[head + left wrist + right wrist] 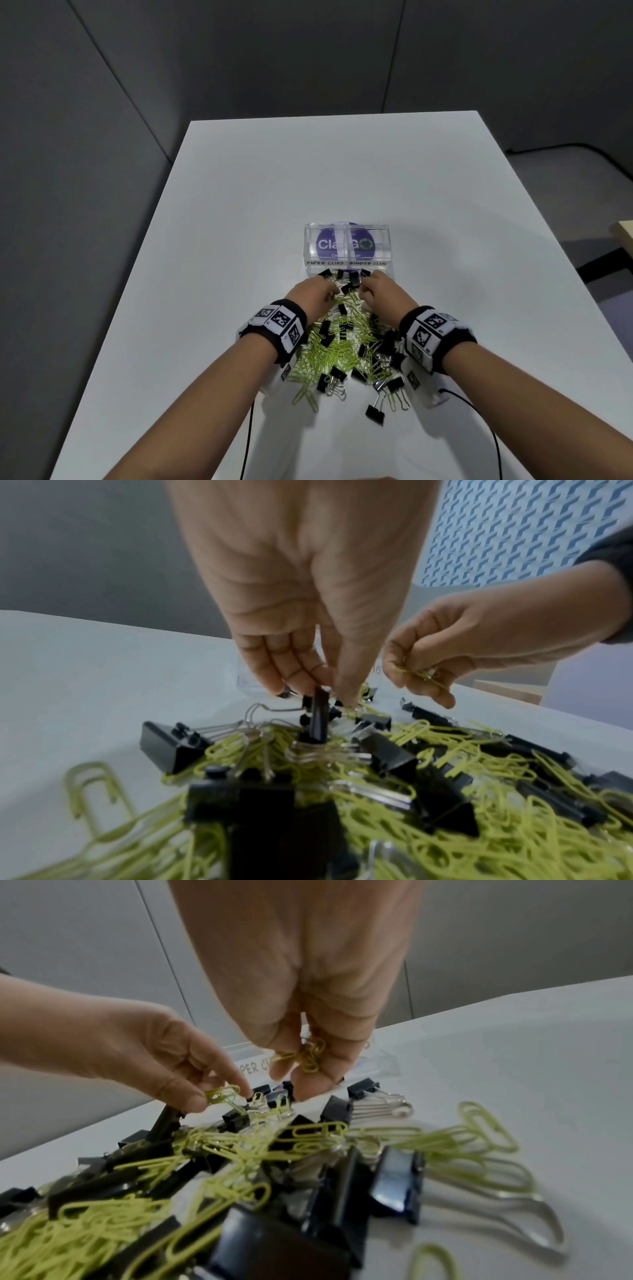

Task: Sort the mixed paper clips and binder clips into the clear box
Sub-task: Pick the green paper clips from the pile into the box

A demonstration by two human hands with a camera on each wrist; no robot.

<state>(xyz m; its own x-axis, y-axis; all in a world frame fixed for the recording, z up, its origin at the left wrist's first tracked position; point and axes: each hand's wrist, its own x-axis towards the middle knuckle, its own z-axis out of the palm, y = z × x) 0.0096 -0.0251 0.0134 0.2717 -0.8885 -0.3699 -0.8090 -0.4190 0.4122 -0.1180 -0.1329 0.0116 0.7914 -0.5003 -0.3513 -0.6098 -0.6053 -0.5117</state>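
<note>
- My left hand [317, 294] is low over the far end of the pile [346, 346], fingers bent; thumb and forefinger pinch a few green paper clips [222, 1095], the fingertips [301, 680] just beside a black binder clip [316, 718] standing on edge.
- My right hand [380, 291] is curled round a small bunch of paper clips [308, 1053], pinched between thumb and fingers just above the pile.
- The two hands are close together, not touching.
- The pile of mixed green paper clips and black binder clips lies on the white bench [239, 205], between my wrists and the box [347, 248].
- The clear box sits just past the pile, its left half lettered PAPER CLIPS, its right half BINDER CLIPS; a few binder clips [342, 274] lie against its near wall.
- One binder clip [375, 413] lies apart at the near edge of the pile.
</note>
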